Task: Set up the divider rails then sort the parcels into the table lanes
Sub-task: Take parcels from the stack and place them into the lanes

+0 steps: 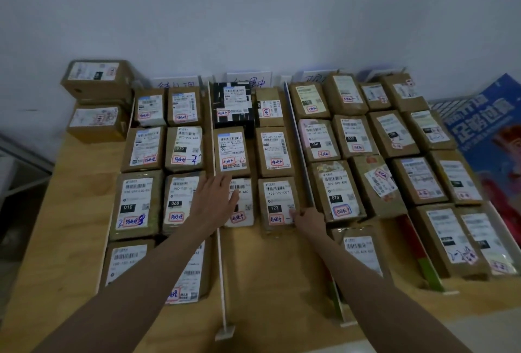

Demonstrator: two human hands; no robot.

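Many brown cardboard parcels with white labels lie in rows on a wooden table (70, 211), split into lanes by thin white divider rails (221, 268). My left hand (215, 197) lies flat with spread fingers on a parcel labelled 070 (242, 206) in the middle lane. My right hand (308, 220) touches the near right corner of the parcel labelled 122 (277, 203), beside another divider rail (298, 149). A black parcel (232, 104) sits at the back of the middle lane.
Two stacked parcels (97, 99) stand at the table's back left corner, outside the lanes. Handwritten lane signs (174, 82) lean on the wall behind. A blue poster (490, 133) lies at the right. The near middle lane shows bare wood (276, 282).
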